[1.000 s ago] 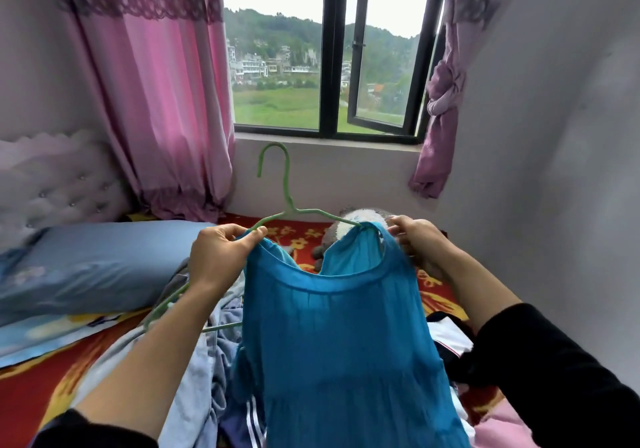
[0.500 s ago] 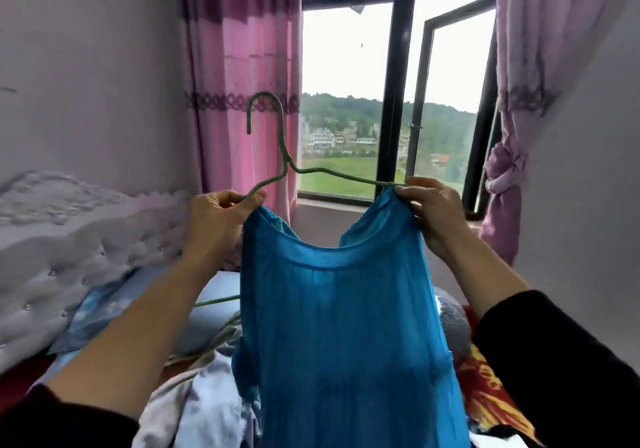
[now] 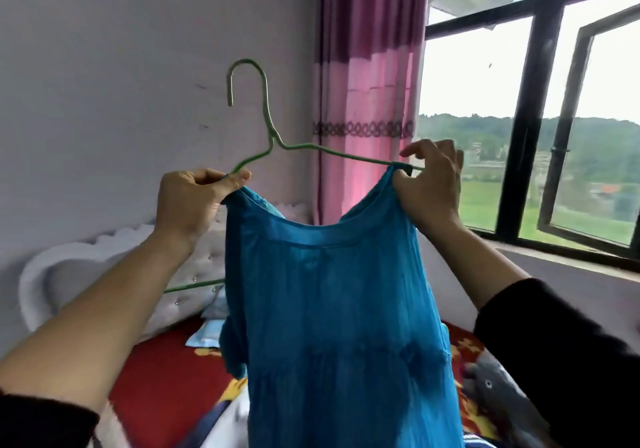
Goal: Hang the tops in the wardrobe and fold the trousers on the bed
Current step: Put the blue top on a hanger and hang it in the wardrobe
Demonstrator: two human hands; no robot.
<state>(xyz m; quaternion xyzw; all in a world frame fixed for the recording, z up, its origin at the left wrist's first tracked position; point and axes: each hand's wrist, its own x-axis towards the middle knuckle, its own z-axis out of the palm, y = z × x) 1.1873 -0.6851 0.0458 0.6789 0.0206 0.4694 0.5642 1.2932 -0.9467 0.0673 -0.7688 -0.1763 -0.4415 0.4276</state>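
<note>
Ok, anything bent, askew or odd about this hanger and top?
Yes: the green wire hanger looks lopsided. Its hook leans left and its bottom bar pokes out well below the left hand, beside the blue top.

There are two hands, one left hand [image 3: 188, 201] and one right hand [image 3: 429, 184], and with them one blue top [image 3: 339, 309] and one green wire hanger [image 3: 268, 125]; whether the green wire low on the left is a second hanger cannot be told. Around them are one pink curtain [image 3: 367, 84], one window [image 3: 533, 101], one white tufted headboard [image 3: 69, 267], one bed [image 3: 162, 361] and one grey soft toy [image 3: 491, 385].
</note>
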